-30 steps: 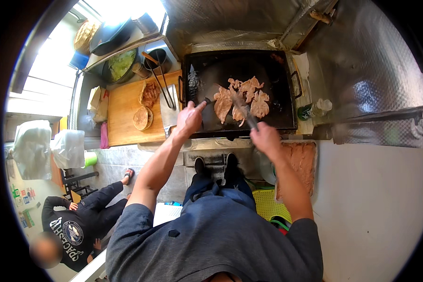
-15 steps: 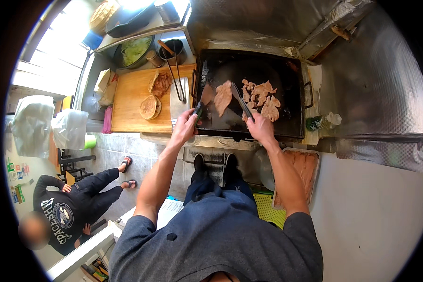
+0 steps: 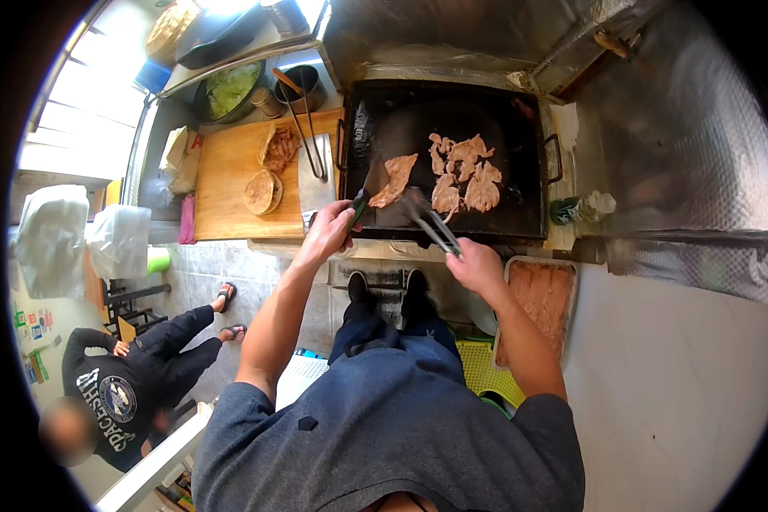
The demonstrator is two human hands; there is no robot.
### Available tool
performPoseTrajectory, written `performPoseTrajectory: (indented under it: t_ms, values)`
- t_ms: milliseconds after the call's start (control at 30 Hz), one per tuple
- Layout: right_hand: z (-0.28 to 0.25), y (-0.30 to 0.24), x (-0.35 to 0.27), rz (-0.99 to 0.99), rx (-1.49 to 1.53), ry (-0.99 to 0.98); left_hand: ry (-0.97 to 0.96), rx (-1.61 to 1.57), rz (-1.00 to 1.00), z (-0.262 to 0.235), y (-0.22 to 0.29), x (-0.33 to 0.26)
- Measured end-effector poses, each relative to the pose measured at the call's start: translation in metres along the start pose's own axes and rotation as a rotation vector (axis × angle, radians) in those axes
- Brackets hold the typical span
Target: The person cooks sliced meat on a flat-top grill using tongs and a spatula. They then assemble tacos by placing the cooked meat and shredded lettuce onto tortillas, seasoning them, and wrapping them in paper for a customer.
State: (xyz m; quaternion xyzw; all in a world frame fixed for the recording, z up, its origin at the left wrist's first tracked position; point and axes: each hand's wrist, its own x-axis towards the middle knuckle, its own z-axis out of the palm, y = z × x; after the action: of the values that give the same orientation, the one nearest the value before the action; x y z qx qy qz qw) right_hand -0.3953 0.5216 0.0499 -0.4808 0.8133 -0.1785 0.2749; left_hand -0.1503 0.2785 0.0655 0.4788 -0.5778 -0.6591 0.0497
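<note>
My left hand (image 3: 333, 229) is closed round the dark handle of a scraper (image 3: 357, 206), whose blade reaches over the left side of the black griddle (image 3: 503, 220). Just right of that blade, a single slice of meat (image 3: 394, 181) lies on the griddle. Metal tongs (image 3: 436, 230) are gripped in my right hand (image 3: 476, 266); their tips, smeared by motion, are close to this slice's right side. Several more meat pieces (image 3: 467, 154) lie grouped on the griddle's right half.
Left of the griddle, a wooden board (image 3: 222, 162) bears a filled flatbread (image 3: 263, 192), chopped meat (image 3: 279, 148) and another pair of tongs (image 3: 313, 154). A tray of raw meat (image 3: 538, 303) is by my right forearm. A bottle (image 3: 582, 207) stands right. Another person (image 3: 132, 375) sits at lower left.
The single slice, earlier raised at the tongs' tips, now lies lower and further left beside the scraper. My right hand and the tongs have drawn back toward me.
</note>
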Motion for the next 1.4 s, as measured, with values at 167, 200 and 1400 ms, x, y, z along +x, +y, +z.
performPoseTrajectory:
  t_ms: [167, 200, 1400]
  values:
    - [-0.018, 0.065, -0.047, 0.295, 0.059, 0.225, 0.059, -0.084, 0.054, 0.023, -0.004, 0.012]
    - [-0.016, 0.081, -0.049, 0.286, 0.067, 0.291, 0.110, -0.038, 0.118, 0.031, 0.002, 0.013]
    - [-0.053, 0.066, -0.054, 0.286, 0.072, 0.142, 0.052, 0.739, 0.611, 0.056, 0.010, -0.026]
